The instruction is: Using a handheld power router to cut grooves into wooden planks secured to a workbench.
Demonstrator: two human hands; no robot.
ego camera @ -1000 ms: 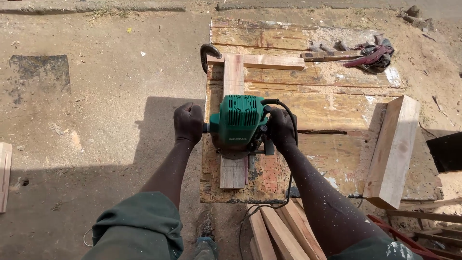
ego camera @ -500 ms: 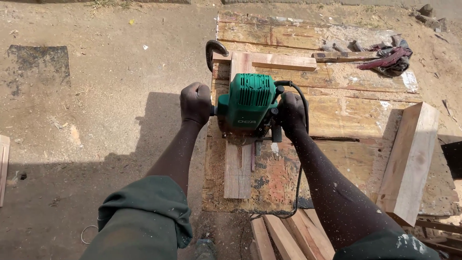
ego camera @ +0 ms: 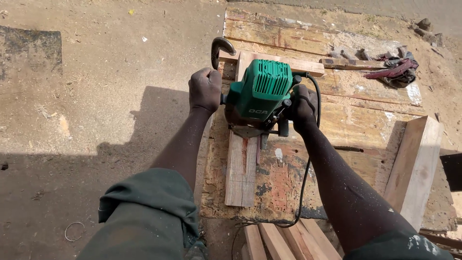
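Nearest, a pale narrow wooden strip [ego camera: 242, 168] lies on the worn plywood tabletop [ego camera: 356, 130], a groove already cut along its near stretch. Further up it, left hand [ego camera: 205, 90] and right hand [ego camera: 302, 107] grip pressed tight around the side handles of the green electric router [ego camera: 260, 94]; the far end seems uncut, held by a dark metal clamp [ego camera: 219, 48]

One green router [ego camera: 260, 94]; two hands; one clamp [ego camera: 219, 48]; one grooved plank [ego camera: 242, 168]; one rag bundle [ego camera: 397, 70].
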